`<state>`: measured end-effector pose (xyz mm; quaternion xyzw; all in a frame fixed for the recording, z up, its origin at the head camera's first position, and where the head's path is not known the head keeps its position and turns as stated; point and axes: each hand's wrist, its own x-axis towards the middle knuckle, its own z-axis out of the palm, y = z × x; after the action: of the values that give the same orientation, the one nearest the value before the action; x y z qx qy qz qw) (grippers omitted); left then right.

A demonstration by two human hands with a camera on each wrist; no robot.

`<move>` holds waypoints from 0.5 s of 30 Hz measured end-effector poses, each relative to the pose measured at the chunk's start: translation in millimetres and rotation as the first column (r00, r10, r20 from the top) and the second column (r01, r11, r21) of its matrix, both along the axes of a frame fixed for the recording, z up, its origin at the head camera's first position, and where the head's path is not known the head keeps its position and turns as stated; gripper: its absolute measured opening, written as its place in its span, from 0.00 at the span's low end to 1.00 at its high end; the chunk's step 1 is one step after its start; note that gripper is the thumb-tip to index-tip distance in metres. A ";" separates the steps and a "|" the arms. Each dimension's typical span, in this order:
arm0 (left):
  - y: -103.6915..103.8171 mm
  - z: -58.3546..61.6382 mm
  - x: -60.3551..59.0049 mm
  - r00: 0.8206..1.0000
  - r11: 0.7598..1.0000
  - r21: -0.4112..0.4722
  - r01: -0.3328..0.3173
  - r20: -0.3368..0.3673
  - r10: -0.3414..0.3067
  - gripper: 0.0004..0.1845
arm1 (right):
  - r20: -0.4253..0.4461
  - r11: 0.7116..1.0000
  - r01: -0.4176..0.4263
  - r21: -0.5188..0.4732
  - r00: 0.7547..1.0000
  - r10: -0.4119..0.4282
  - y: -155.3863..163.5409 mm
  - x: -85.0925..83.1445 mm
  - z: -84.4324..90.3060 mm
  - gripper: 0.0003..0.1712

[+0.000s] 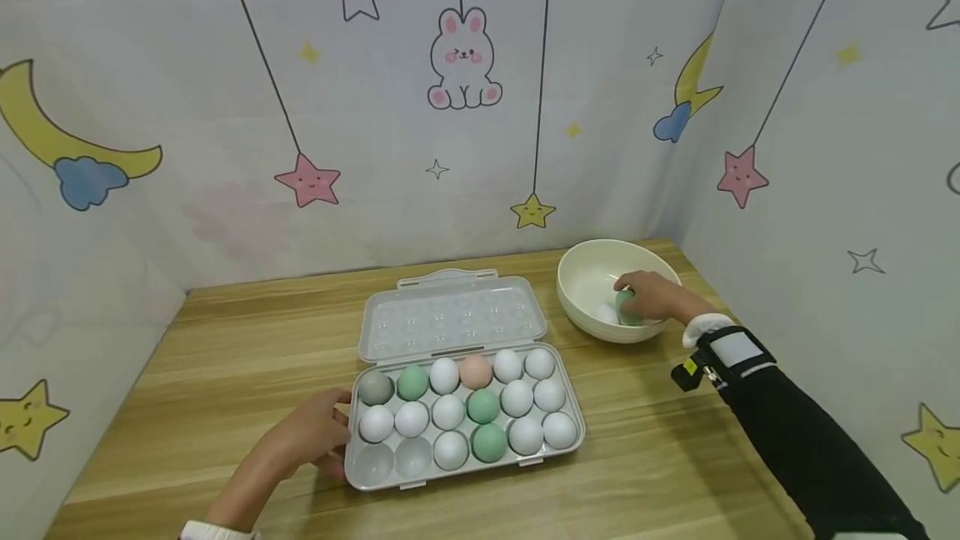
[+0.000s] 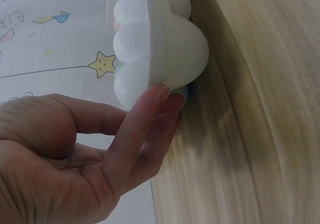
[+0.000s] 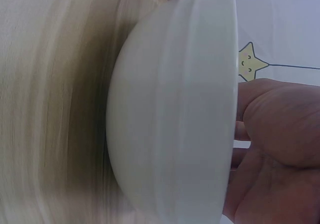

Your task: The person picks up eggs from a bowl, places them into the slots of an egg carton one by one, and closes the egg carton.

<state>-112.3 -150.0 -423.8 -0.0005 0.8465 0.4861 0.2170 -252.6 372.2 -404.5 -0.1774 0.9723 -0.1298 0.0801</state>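
Note:
A clear plastic egg tray [image 1: 373, 462] lies open on the wooden table [image 1: 225, 340], its lid [image 1: 450, 315] folded back. It holds several white, green, pink and grey eggs; two front-left cups are bare. My left hand [image 1: 336, 432] rests at the tray's left end, and in the left wrist view its straight fingers [image 2: 145, 119] touch the tray's edge [image 2: 175, 49]. My right hand [image 1: 637, 290] reaches into the cream bowl [image 1: 588, 269], fingers curled over a green egg [image 1: 624, 305]. A white egg [image 1: 606, 312] lies beside it. In the right wrist view the bowl's rim [image 3: 170, 109] hides the fingers.
Curtain walls printed with stars, moons and rabbits close in the table at the back, left and right. The bowl stands in the back right corner, just behind the tray's right end. Bare wood shows to the left of the tray and along the front.

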 end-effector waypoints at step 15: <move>-0.5 0.9 1.0 1.000 1.000 0.002 -0.001 0.000 0.001 0.34 | -0.119 0.992 0.062 -0.109 0.990 -0.075 3.6 13.4 30.5 0.27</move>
<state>-111.3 -150.4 -422.8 -0.0009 0.8461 0.4870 0.2168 -239.1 375.8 -374.0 -0.1556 0.9727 -0.1722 0.0060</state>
